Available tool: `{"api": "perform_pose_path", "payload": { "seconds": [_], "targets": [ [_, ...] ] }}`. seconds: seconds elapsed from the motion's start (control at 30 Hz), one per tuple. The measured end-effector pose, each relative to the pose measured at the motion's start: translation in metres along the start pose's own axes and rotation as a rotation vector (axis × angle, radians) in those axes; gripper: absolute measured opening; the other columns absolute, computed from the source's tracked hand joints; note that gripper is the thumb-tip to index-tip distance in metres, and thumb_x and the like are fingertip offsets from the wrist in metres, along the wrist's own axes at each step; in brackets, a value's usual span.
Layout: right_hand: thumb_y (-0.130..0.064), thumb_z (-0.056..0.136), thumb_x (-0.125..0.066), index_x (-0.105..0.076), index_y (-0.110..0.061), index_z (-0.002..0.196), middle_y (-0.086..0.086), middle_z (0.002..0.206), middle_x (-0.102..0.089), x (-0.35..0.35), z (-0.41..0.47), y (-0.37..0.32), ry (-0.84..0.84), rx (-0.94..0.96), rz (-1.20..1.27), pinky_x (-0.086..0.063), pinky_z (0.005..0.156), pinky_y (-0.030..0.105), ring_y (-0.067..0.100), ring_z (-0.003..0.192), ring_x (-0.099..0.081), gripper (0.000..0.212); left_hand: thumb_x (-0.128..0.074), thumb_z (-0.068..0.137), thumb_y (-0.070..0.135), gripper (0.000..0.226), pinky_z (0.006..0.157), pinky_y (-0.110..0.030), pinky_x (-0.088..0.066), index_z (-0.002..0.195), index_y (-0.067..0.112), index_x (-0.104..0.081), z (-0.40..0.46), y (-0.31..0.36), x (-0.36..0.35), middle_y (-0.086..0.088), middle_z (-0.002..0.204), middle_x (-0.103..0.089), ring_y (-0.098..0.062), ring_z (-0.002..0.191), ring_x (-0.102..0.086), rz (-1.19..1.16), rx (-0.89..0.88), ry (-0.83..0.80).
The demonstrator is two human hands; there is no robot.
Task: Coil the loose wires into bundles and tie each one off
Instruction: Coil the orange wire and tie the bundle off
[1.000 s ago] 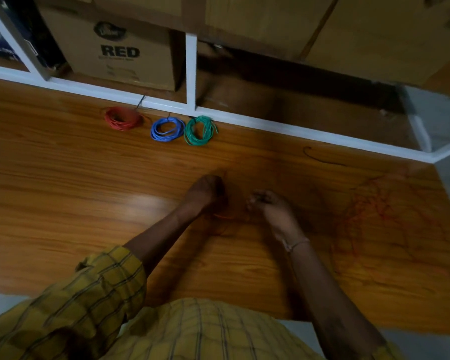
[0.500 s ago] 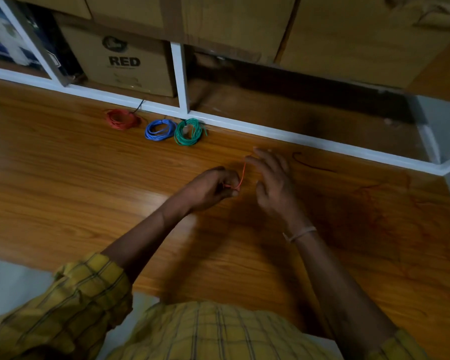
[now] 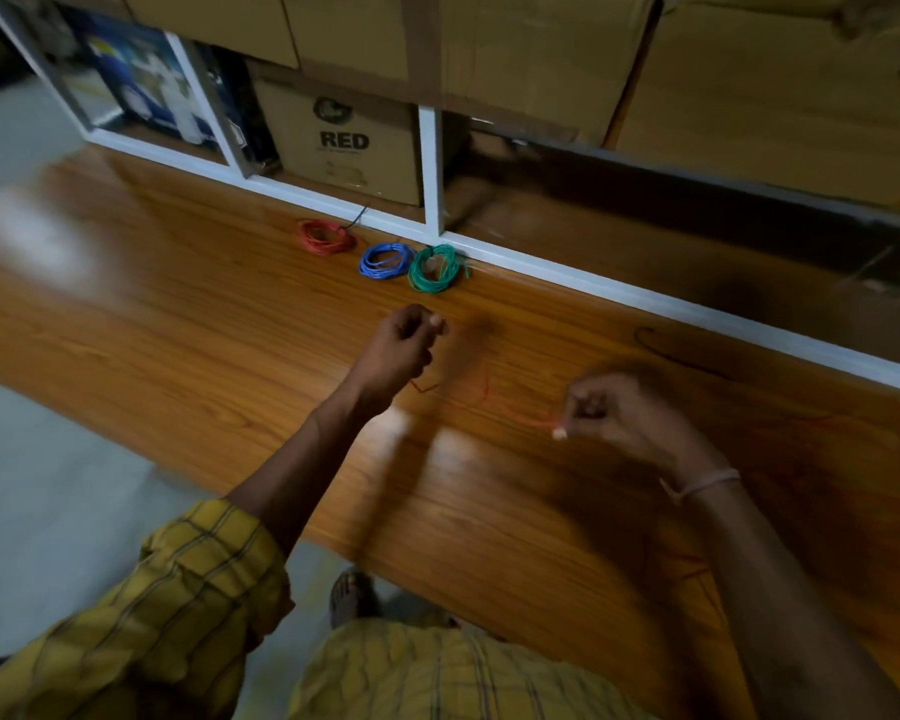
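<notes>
A thin loose orange wire [image 3: 510, 410] runs in the air between my two hands above the wooden table [image 3: 178, 324]. My left hand [image 3: 401, 345] has its fingers curled round one part of the wire. Further right, my right hand [image 3: 619, 413] pinches the wire at its fingertips. Loose orange wire [image 3: 796, 423] trails faintly on the table to the right of that hand. Three coiled bundles lie by the shelf edge: red [image 3: 327, 236], blue [image 3: 385, 260] and green [image 3: 434, 268].
A dark wire piece [image 3: 666, 350] lies near the white shelf frame [image 3: 593, 283]. Cardboard boxes [image 3: 344, 142] fill the shelf behind. The table's near edge drops to a grey floor [image 3: 63, 485] at the left, where a sandalled foot [image 3: 352, 597] shows.
My hands have drawn apart: the right one moved right and toward me, now pinching the wire instead of hovering open, and the wire stretches between them. The view shifted left.
</notes>
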State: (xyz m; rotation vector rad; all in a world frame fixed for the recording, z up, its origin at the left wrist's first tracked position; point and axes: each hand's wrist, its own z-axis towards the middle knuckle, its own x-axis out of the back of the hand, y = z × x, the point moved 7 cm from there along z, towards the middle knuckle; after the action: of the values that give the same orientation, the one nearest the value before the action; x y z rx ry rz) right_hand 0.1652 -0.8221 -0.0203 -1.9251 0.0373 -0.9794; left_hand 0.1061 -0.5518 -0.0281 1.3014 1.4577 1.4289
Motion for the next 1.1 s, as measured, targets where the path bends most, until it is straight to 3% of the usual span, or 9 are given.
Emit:
{"api": "perform_pose_path", "payload": {
  "seconds": [0.07, 0.23, 0.33, 0.47, 0.57, 0.67, 0.8, 0.97, 1.1],
  "targets": [
    [-0.011, 0.079, -0.086, -0.071, -0.006, 0.075, 0.009, 0.078, -0.069, -0.023, 0.000, 0.004, -0.086, -0.021, -0.088, -0.046, 0.064, 0.018, 0.009, 0.073, -0.060, 0.016, -0.046, 0.113, 0.023, 0.020, 0.050, -0.021, -0.031, 0.117, 0.007, -0.058, 0.000, -0.002, 0.000, 0.001, 0.082, -0.049, -0.005, 0.056, -0.039, -0.303, 0.109, 0.020],
    [-0.021, 0.076, -0.090, -0.069, -0.022, 0.066, -0.003, 0.071, -0.068, -0.071, 0.020, 0.016, -0.143, -0.070, -0.338, -0.052, 0.066, 0.033, 0.013, 0.070, -0.064, 0.023, -0.039, 0.113, 0.017, 0.016, 0.051, -0.023, -0.015, 0.112, 0.014, -0.055, -0.001, 0.014, -0.009, 0.000, 0.078, -0.046, -0.007, 0.055, -0.028, -0.746, 0.169, -0.082],
    [-0.037, 0.074, -0.091, -0.072, -0.028, 0.079, -0.013, 0.082, -0.067, -0.071, 0.025, -0.020, -0.064, -0.066, -0.185, -0.049, 0.069, 0.018, -0.005, 0.075, -0.060, 0.021, -0.037, 0.113, 0.012, 0.020, 0.046, -0.018, -0.027, 0.111, 0.012, -0.057, 0.000, 0.020, -0.010, -0.003, 0.078, -0.051, -0.007, 0.054, -0.036, -0.751, 0.159, -0.184],
    [-0.054, 0.074, -0.085, -0.067, -0.023, 0.128, -0.012, 0.127, -0.063, -0.066, 0.037, -0.069, 0.080, -0.110, -0.052, -0.051, 0.100, 0.029, 0.004, 0.115, -0.060, 0.065, -0.038, 0.113, 0.010, 0.017, 0.054, -0.019, -0.047, 0.113, 0.010, -0.055, 0.000, 0.024, -0.008, -0.008, 0.084, -0.067, -0.009, 0.062, -0.054, -0.805, 0.171, -0.291],
    [-0.038, 0.088, -0.079, -0.067, -0.020, 0.128, -0.011, 0.126, -0.068, -0.087, 0.051, -0.101, 0.086, -0.055, 0.144, -0.050, 0.102, 0.026, 0.001, 0.116, -0.062, 0.046, -0.040, 0.113, 0.011, 0.016, 0.080, -0.026, -0.061, 0.113, 0.010, -0.056, -0.002, 0.030, -0.010, -0.020, 0.116, -0.075, -0.015, 0.086, -0.072, -0.886, 0.192, -0.447],
    [-0.018, 0.104, -0.058, -0.070, 0.002, 0.104, 0.004, 0.095, -0.077, -0.104, 0.058, -0.118, 0.166, 0.001, 0.518, -0.052, 0.089, 0.024, 0.010, 0.094, -0.072, 0.024, -0.044, 0.113, 0.013, 0.013, 0.097, -0.032, -0.058, 0.109, 0.012, -0.056, 0.003, 0.033, -0.002, -0.025, 0.136, -0.068, -0.020, 0.105, -0.072, -0.732, 0.172, -0.497],
    [-0.015, 0.109, -0.045, -0.060, 0.001, 0.091, 0.006, 0.063, -0.054, -0.098, 0.052, -0.123, 0.265, 0.000, 0.720, -0.050, 0.080, 0.031, 0.018, 0.067, -0.064, 0.028, -0.052, 0.110, 0.012, 0.004, 0.083, -0.032, -0.054, 0.107, 0.014, -0.054, 0.021, 0.021, 0.038, -0.012, 0.107, -0.081, -0.012, 0.084, -0.069, -0.291, 0.095, -0.251],
    [-0.023, 0.094, -0.073, -0.068, -0.016, 0.099, 0.000, 0.094, -0.068, -0.090, 0.057, -0.127, 0.364, -0.076, 0.335, -0.049, 0.074, 0.020, 0.002, 0.083, -0.062, 0.010, -0.051, 0.109, 0.009, 0.009, 0.086, -0.030, -0.059, 0.102, 0.012, -0.055, 0.004, 0.031, 0.039, -0.015, 0.114, -0.079, -0.017, 0.096, -0.074, -0.368, 0.125, -0.369],
    [-0.028, 0.090, -0.077, -0.072, -0.026, 0.102, -0.006, 0.106, -0.067, -0.111, 0.072, -0.138, 0.419, -0.006, 0.255, -0.051, 0.074, 0.025, 0.009, 0.092, -0.064, 0.013, -0.053, 0.109, 0.012, 0.004, 0.100, -0.041, -0.056, 0.105, 0.013, -0.052, -0.007, 0.037, 0.033, -0.017, 0.122, -0.076, -0.031, 0.112, -0.073, -0.401, 0.116, -0.389]
  ]
}}
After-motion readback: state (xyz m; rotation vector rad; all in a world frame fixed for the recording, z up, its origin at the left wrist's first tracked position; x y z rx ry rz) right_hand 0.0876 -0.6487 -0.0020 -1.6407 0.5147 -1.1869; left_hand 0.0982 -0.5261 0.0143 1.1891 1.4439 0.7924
